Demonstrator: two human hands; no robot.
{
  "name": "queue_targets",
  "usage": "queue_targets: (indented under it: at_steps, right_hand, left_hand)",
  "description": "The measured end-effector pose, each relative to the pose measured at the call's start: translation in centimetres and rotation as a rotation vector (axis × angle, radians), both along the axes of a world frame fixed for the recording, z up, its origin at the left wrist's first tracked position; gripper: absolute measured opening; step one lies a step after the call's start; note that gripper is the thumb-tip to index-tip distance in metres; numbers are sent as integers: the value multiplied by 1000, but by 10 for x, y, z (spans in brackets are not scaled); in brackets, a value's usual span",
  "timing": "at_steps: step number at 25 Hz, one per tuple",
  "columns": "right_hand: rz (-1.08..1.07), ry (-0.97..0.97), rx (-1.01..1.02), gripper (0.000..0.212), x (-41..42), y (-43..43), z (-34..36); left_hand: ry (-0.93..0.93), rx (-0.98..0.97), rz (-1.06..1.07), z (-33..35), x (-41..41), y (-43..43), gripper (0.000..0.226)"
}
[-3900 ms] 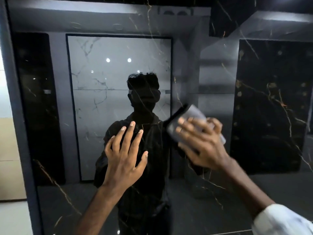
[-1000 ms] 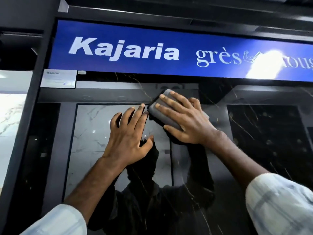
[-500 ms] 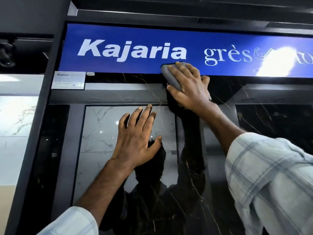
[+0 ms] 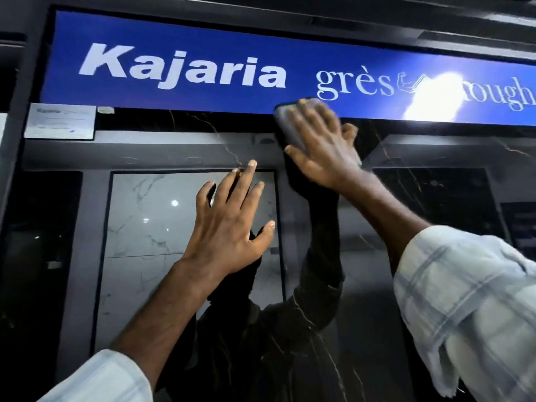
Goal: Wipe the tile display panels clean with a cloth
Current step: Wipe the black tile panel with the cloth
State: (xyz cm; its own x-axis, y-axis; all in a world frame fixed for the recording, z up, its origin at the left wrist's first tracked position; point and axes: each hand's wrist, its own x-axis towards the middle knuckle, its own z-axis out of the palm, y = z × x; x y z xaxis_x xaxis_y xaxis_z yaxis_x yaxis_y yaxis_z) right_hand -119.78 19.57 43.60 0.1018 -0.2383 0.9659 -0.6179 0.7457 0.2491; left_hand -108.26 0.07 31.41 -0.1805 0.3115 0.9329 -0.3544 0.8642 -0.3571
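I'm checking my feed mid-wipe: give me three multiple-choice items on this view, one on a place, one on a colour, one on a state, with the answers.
1. Where is the cloth?
A. at the panel's top edge, under the sign
B. low on the panel
C. on the floor

2. What colour is the sign above the tile panel?
A. red
B. blue
C. green

3. What is the left hand doing?
A. gripping the cloth
B. resting open on the panel
C. making a fist

Answers: 1 A, the right hand presses it against the sign's lower edge; 2 B, white lettering on blue; 3 B, fingers spread, empty.
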Motion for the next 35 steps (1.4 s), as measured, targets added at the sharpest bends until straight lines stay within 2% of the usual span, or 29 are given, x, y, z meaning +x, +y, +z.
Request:
queue_targets:
  at_steps: [2,3,4,6,7,8,11,12,13,15,16,17,20,21,22,24,25,26,29,30,31,33,34,35]
  right_hand:
    - [-59,213,229,74,-5,-4,-18]
    - [-79,239,245,73,-13,7,-15]
    - [-68,186,178,73,-22,22,-7]
    - [-4,-104,-110,74,-26,41,5]
    - [-11,-187,-160,74,-23,39,2]
    - [-39,-131,-117,73,-18,31,-6]
    - [-55,292,286,70,-24,13,-44]
    - [-66,327,304,71,-33,27,-38]
    - [-34,262,220,73,-40,43,-25]
    - [43,-99,-108,79,-42,64,-6]
    - [19,-211,-176,78,-39,60,-8]
    - [-32,-192,-144,78,-30,50,-18]
    - [-67,232,285,74,-28,28,-67]
    - [-88,296,318,73,-34,38,-65]
    - [-77,240,229,73,-40,49,-50]
    - [-14,-84,-93,76,-38,58,-32]
    - [-29,-162,-157,76,-33,52,-37]
    - [-63,-119,-133,75,-28,39,-51]
    - [-114,263,286,70,-28,28,-108]
    - [-126,314,331,68,-34,42,-107]
    - [-113,275,251,68,-40,56,-97]
    - [-47,27,-88,70,-42,67,-86]
    - [-45,-56,-191,71,-41,61,-96]
    - [-69,-50,-212,72,-38,49,-117]
  left_hand:
    - [-16,4,67,-7,-10,-1,81]
    - [-13,-2,86,-11,-14,-3,81]
    - [-4,-9,89,-12,-16,-4,82]
    - [11,-16,85,-10,-16,-4,82]
    - [10,-14,85,-9,-16,-3,82]
    - [9,-7,81,-10,-16,-1,82]
    - [9,-9,82,-10,-16,-5,82]
    - [10,-13,75,-11,-17,-4,82]
    - [12,-15,68,-12,-17,-3,82]
    - [12,-11,51,-11,-17,-2,82]
    - [11,-8,47,-11,-17,-3,82]
    - [12,-7,44,-10,-17,-3,82]
    - [15,-11,46,-11,-17,-5,82]
    - [13,-11,44,-11,-17,-4,81]
    - [10,-14,37,-11,-16,-2,80]
    - [-16,-45,7,-15,-12,4,76]
    - [-31,-63,-12,-22,-9,6,75]
    - [-37,-71,-30,-33,-5,7,74]
    - [-6,-64,-66,-84,6,11,75]
    - [-5,-65,-75,-102,7,12,76]
    - [-14,-63,-77,-117,6,11,78]
    - [-57,-37,-51,-140,0,7,80]
    - [-72,-22,-28,-147,-3,4,81]
    - [-76,-17,-10,-150,-6,2,81]
